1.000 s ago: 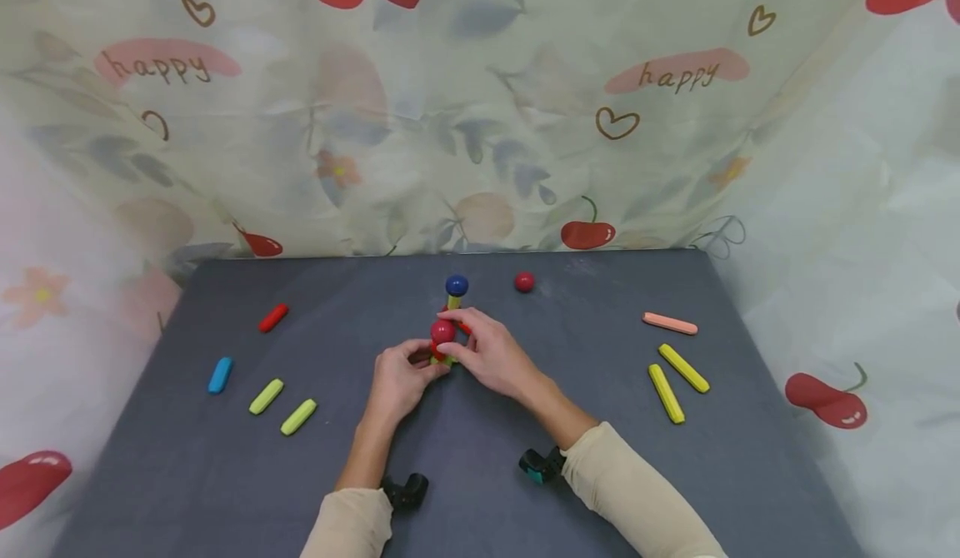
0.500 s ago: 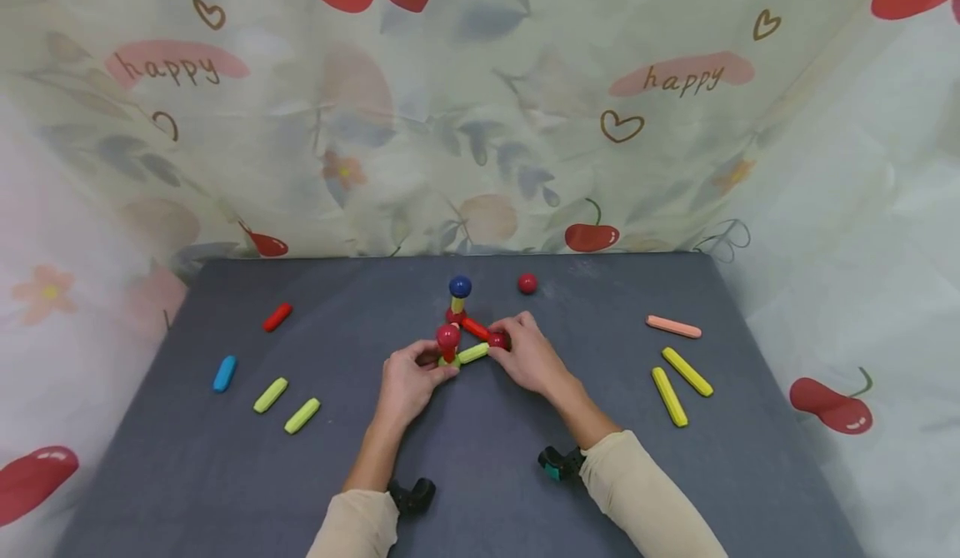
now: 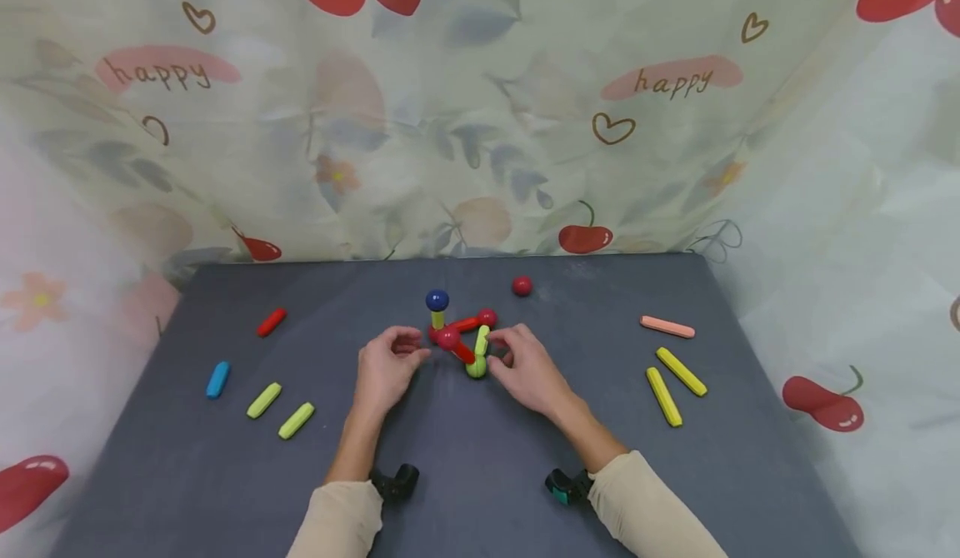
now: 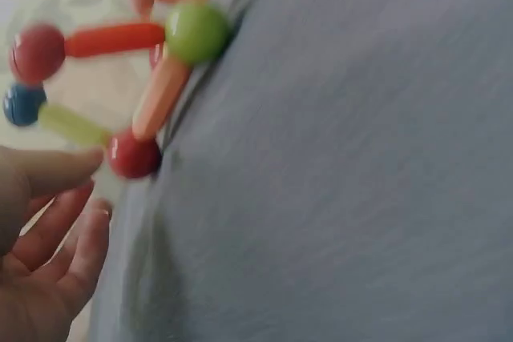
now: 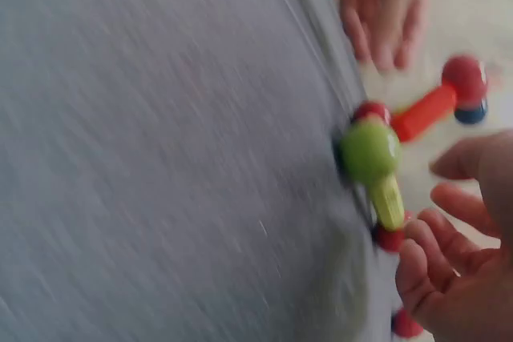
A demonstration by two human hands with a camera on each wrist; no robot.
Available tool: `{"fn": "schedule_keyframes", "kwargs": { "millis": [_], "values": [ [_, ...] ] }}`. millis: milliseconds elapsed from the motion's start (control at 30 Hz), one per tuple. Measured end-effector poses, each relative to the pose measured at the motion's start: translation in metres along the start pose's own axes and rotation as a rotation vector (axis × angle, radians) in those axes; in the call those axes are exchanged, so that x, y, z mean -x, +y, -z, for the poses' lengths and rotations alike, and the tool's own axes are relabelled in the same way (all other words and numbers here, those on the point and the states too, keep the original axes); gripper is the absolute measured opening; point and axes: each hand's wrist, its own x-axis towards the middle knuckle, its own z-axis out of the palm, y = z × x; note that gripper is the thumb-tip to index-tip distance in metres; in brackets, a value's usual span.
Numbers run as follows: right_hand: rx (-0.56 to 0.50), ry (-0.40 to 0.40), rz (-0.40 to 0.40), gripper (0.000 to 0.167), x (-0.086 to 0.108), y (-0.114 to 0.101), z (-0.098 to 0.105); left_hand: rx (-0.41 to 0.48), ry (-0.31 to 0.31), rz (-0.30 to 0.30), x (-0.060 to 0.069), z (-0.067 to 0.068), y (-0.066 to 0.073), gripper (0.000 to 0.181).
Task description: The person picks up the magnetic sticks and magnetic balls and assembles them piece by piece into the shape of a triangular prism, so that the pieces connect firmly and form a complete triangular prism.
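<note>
Left hand (image 3: 385,371), right hand (image 3: 531,372): both hands released, flanking ball-and-rod frame (image 3: 464,352) on grey table (image 3: 480,466).

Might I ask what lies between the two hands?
The ball-and-stick structure is between the left hand and right hand, as the head view shows.

Loose cream sleeves, softly creased, covered a person's forearms, the left sleeve (image 3: 341,516) at seven o'clock in the head view and the right sleeve (image 3: 648,500) at five. The left hand (image 3: 386,366) and right hand (image 3: 531,366) were bare. A black wrist camera (image 3: 397,483) sat at the left cuff's two o'clock; its black counterpart (image 3: 577,485), at the right cuff's nine, bore a teal patch (image 3: 560,497).
</note>
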Motion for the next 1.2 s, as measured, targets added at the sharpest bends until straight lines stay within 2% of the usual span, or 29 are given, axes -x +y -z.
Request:
{"fn": "schedule_keyframes", "kwargs": {
  "millis": [67,133,200,267,367,467,600,767,867,1000,1100,1200],
  "values": [
    [0.017,-0.014,0.028,0.039,0.001,-0.007,-0.008,0.015,-0.011,-0.012,-0.014,0.003,-0.003,0.041],
    [0.048,-0.012,0.072,0.044,0.000,-0.013,-0.016,0.031,-0.073,-0.017,-0.026,0.003,-0.006,0.049],
    [0.087,0.007,0.110,0.041,-0.002,-0.016,-0.024,0.037,-0.138,-0.023,-0.034,0.000,-0.007,0.051],
    [0.108,0.047,0.142,0.036,-0.003,-0.016,-0.029,0.021,-0.168,-0.043,-0.038,-0.002,-0.007,0.048],
    [0.110,0.108,0.163,0.029,-0.002,-0.013,-0.029,-0.027,-0.149,-0.075,-0.038,-0.005,-0.004,0.039],
    [0.088,0.151,0.156,0.026,-0.001,-0.008,-0.023,-0.082,-0.093,-0.090,-0.034,-0.005,-0.001,0.031],
    [0.081,0.152,0.123,0.018,-0.005,-0.001,-0.013,-0.109,-0.039,-0.084,-0.025,-0.009,0.001,0.027],
    [0.119,0.109,0.088,0.018,-0.011,0.006,-0.005,-0.077,0.019,-0.073,-0.017,-0.018,0.003,0.026],
    [0.142,0.047,0.061,0.028,-0.011,0.008,0.000,-0.067,0.045,-0.061,-0.016,-0.023,0.003,0.026],
    [0.209,-0.041,0.007,0.063,-0.003,0.010,0.016,-0.063,0.055,-0.047,-0.016,-0.025,0.002,0.029],
    [0.289,-0.058,-0.024,0.086,0.005,0.018,0.037,-0.063,0.058,-0.030,-0.016,-0.023,0.002,0.030],
    [0.376,-0.045,-0.056,0.093,0.010,0.037,0.063,-0.065,0.054,-0.017,-0.016,-0.023,0.003,0.030]
  ]
}}
